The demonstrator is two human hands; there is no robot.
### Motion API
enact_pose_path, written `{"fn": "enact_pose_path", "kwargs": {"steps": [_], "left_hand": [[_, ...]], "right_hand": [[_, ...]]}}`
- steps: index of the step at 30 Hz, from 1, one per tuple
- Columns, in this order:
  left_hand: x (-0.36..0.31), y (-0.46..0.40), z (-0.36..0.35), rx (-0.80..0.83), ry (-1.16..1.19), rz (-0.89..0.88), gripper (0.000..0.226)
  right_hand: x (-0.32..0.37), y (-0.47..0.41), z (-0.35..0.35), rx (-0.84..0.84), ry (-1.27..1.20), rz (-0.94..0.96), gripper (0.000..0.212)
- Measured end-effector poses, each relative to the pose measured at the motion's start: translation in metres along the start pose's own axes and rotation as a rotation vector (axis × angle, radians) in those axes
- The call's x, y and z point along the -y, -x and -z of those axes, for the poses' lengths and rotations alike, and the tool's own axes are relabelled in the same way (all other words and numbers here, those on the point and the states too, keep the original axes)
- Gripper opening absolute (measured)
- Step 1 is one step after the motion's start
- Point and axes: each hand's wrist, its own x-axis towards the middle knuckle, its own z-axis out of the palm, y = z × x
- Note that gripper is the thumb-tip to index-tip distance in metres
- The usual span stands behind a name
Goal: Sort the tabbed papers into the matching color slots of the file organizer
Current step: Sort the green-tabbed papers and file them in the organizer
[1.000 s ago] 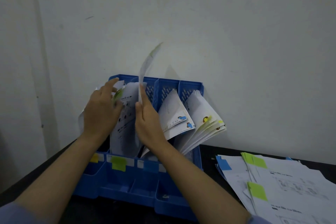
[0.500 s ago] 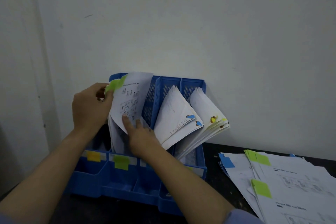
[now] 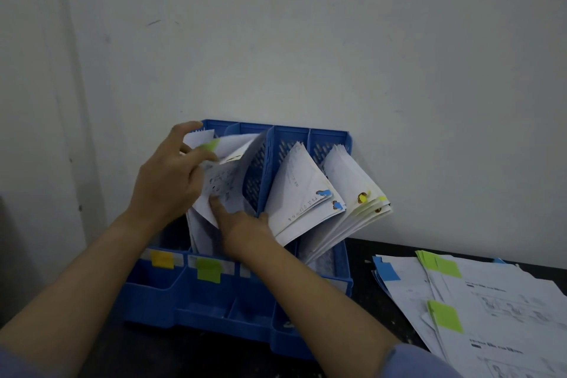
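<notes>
now both hands [image 3: 196, 190] clasp the green-tabbed paper [image 3: 228, 163].

At frame centre, the left hand [image 3: 167, 184] holds a green-tabbed paper [image 3: 228, 163] in the blue file organizer [image 3: 214, 307] — right hand [image 3: 242, 224] pressing its lower edge; loose tabbed papers [image 3: 491, 301] lie lower right.

Both hands forward, left hand [image 3: 167, 181] curled, right hand [image 3: 242, 225] flat-fingered.

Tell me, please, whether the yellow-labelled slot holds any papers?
Apparently empty: no sheets rise behind the yellow label; its depth is partly hidden by the left hand.
</notes>
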Motion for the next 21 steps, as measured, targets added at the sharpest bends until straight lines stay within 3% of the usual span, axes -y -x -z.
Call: {"fn": "enact_pose_path", "kwargs": {"steps": [5, 9, 13, 15, 19, 21], "left_hand": [[-0.001, 0.001, -0.001, 0.033, 0.003, 0.052, 0.056], [-0.002, -0.007, 0.001, -0.162, -0.004, 0.105, 0.013], [0.004, -0.01, 0.006, -0.2, 0.017, 0.139, 0.008], [0.006, -0.008, 0.007, -0.19, 0.022, 0.162, 0.009], [0.007, -0.005, 0.008, -0.172, 0.048, 0.227, 0.007], [0.007, -0.005, 0.008, -0.161, 0.035, 0.233, 0.006]], "right_hand": [[0.0, 0.002, 0.001, -0.036, 0.02, 0.004, 0.083], [0.001, 0.003, 0.005, -0.015, 0.024, 0.003, 0.093], [0.006, 0.005, 0.006, -0.134, 0.039, 0.02, 0.086], [0.009, 0.006, 0.004, -0.072, -0.053, 0.023, 0.063], [0.012, -0.005, 0.012, 0.343, 0.042, -0.102, 0.048], [0.015, -0.008, 0.017, 0.342, 0.143, -0.137, 0.045]]}}
